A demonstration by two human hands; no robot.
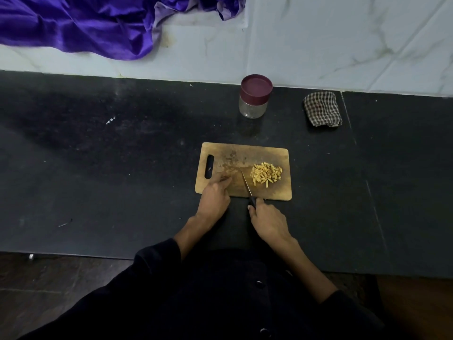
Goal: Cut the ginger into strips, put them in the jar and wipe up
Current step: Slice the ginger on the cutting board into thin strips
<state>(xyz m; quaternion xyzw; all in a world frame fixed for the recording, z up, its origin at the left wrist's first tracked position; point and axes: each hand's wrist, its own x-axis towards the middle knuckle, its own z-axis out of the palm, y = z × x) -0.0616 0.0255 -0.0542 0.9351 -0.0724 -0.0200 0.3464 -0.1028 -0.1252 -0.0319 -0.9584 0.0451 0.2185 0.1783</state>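
Note:
A wooden cutting board (245,155) lies on the black counter. On its right half sits a pile of yellow ginger strips (266,176). My right hand (268,223) grips the black handle of a knife (246,187), whose blade lies on the board just left of the pile. My left hand (215,200) rests on the board's near left part, fingertips touching the wood. A clear jar (253,100) with a maroon lid on it stands beyond the board. A folded checked cloth (322,109) lies to the jar's right.
The black counter (110,168) stretches wide to the left and right of the board. A purple satin cloth (85,23) is draped over the white marble ledge at the back left. The counter's near edge runs just in front of my body.

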